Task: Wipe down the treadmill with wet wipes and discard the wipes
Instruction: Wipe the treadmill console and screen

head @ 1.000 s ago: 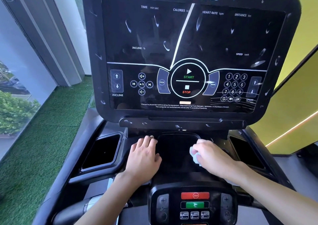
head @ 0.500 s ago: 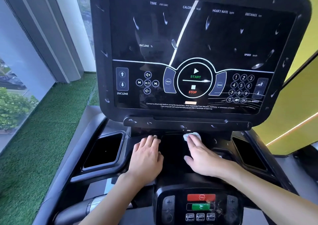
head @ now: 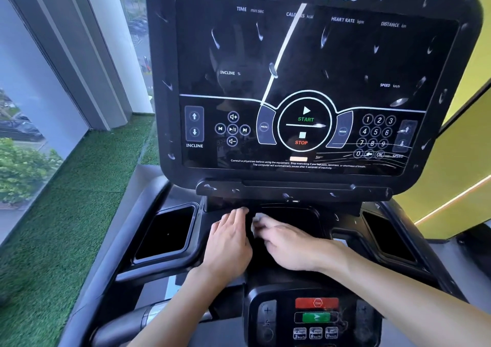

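Note:
The black treadmill console (head: 313, 86) fills the upper view, its screen streaked with wet drops. Below it lies a shallow black centre tray (head: 300, 216). My right hand (head: 289, 243) presses a white wet wipe (head: 257, 218) onto the tray's left part; only a small edge of the wipe shows past my fingertips. My left hand (head: 228, 243) rests flat on the deck just left of the tray, fingers straight, almost touching the right hand.
Deep black cup holders sit at the left (head: 167, 230) and right (head: 388, 235) of the deck. A lower control pad (head: 316, 315) with red and green buttons is near my wrists. Green artificial turf (head: 66, 214) and a window lie left, a yellow wall (head: 465, 147) right.
My right hand has slid the wipe leftward across the centre tray, from its right side to beside the left hand. The left hand has stayed put. The view has shifted slightly.

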### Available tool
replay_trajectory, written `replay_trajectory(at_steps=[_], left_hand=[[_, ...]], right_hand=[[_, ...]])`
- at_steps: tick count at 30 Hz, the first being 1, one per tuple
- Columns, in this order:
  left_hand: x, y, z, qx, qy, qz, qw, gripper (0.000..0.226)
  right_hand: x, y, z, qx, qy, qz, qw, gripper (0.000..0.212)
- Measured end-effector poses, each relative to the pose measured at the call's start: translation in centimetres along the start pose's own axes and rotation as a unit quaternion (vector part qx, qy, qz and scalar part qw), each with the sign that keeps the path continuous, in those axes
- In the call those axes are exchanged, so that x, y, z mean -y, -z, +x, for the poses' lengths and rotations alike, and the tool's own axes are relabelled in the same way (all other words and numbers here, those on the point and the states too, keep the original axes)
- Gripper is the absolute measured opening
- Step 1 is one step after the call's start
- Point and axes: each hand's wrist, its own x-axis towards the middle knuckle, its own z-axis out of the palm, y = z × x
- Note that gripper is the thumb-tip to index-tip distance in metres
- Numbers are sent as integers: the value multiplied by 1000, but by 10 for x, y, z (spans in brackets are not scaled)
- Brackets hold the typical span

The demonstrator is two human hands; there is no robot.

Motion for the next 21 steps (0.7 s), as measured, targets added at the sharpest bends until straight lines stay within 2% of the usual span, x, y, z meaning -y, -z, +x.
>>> replay_trajectory(at_steps=[2, 4, 6, 8, 12, 15, 21], left_hand=[[-2, 1, 0, 2, -1, 10, 1000, 66], [-2, 1, 0, 2, -4, 16, 1000, 65], [-1, 0, 0, -9, -6, 19, 1000, 65], [0, -2, 0, -20, -7, 19, 1000, 64], [0, -3, -1, -31, -12, 16, 999, 54], [0, -3, -2, -33, -13, 15, 999, 53], [1, -4, -2, -38, -10, 14, 999, 59]], right_hand=[[8, 7, -13, 60, -20, 18, 998, 32], [14, 16, -28, 142, -85, 41, 985, 48], [15, 22, -38, 179, -133, 57, 973, 59], [10, 24, -44, 184, -128, 49, 973, 67], [-1, 35, -53, 194, -135, 41, 971, 66], [-16, 45, -67, 217, -151, 19, 964, 59], [-43, 49, -86, 195, -168, -52, 965, 42]])
